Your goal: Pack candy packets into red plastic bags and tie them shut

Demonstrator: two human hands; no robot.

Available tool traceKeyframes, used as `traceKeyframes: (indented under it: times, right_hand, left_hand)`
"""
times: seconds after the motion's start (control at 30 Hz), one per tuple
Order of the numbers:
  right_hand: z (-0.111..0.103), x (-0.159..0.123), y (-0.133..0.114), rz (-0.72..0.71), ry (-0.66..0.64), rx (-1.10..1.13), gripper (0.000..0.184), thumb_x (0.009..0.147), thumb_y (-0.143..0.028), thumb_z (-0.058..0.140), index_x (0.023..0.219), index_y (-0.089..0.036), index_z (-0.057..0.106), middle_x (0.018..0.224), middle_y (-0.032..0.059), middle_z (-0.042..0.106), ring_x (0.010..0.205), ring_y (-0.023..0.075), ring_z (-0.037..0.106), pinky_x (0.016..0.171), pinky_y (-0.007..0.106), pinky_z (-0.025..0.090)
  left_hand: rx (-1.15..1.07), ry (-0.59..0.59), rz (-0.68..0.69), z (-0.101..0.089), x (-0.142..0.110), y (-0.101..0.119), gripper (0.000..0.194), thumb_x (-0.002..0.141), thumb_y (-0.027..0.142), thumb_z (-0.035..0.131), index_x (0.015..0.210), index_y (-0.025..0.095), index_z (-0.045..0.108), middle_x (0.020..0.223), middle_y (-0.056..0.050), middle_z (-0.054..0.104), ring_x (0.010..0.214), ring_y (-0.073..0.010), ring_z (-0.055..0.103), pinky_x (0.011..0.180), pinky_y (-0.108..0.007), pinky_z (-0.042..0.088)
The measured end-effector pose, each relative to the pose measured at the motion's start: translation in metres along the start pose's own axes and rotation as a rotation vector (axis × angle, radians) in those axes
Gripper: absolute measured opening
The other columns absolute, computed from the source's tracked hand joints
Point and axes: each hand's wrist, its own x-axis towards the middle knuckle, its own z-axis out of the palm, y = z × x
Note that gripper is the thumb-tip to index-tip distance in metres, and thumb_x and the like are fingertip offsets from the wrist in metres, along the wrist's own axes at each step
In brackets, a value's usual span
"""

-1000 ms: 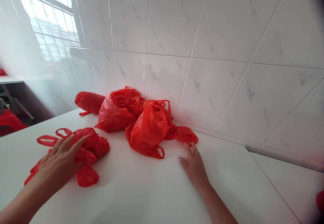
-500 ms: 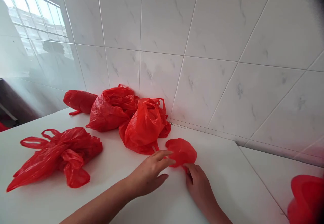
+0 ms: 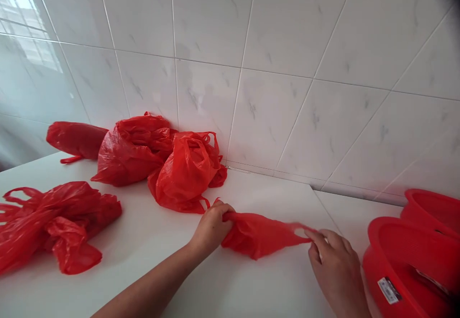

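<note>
A small red plastic bag (image 3: pixel 257 236) is stretched between my two hands, just over the white tabletop (image 3: pixel 168 279). My left hand (image 3: pixel 214 224) is closed on its left end, beside a larger red bag. At the other end, my right hand (image 3: pixel 332 253) pinches the bag by its looped handle. The middle of the bag hangs in loose folds. Whether anything is inside it I cannot tell.
Several red plastic bags, one bulging (image 3: pixel 132 150), another knotted-looking (image 3: pixel 187 169), lie along the tiled wall (image 3: pixel 273 116). A crumpled bag (image 3: pixel 72 222) is at left. Two red plastic basins or stools, one with a label (image 3: pixel 389 290), stand at right.
The small bag went from lying bunched to being pulled out sideways. My left hand closed on one end; my right hand moved right with the handle. The view turned right, showing the red plastic items.
</note>
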Motion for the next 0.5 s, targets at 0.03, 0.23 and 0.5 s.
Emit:
traceKeyframes:
  times: [0.03,0.23,0.5]
  right_hand:
    - [-0.007,0.003,-0.011,0.008,0.066,0.009,0.026,0.086,-0.021,0.046,0.104,-0.020,0.064,0.099,0.0118,0.060,0.087,0.0266,0.055,0.073,0.042,0.044]
    - [-0.024,0.023,-0.093,-0.148,0.167,0.350,0.036,0.088,-0.014,0.048,0.124,-0.018,0.048,0.120,0.0127,0.052,0.109,0.0236,0.052,0.087,0.037,0.048]
    - [-0.005,0.026,-0.105,-0.211,0.072,0.374,0.024,0.078,0.000,0.040,0.073,-0.019,0.054,0.074,0.0036,0.056,0.072,0.0175,0.051,0.069,0.034,0.043]
  left_hand:
    - [-0.052,-0.006,-0.033,0.000,-0.001,0.004,0.019,0.070,0.010,0.045,0.078,0.021,0.059,0.080,0.000,0.062,0.075,-0.0157,0.058,0.063,-0.025,0.045]
    - [-0.339,-0.121,-0.193,0.007,-0.012,0.028,0.009,0.070,0.019,0.057,0.072,0.020,0.049,0.064,0.004,0.055,0.052,-0.0099,0.050,0.043,-0.019,0.036]
    - [-1.081,-0.125,-0.401,0.009,-0.011,0.011,0.035,0.069,0.041,0.072,0.066,0.019,0.046,0.051,0.004,0.053,0.042,-0.0080,0.047,0.040,-0.018,0.034]
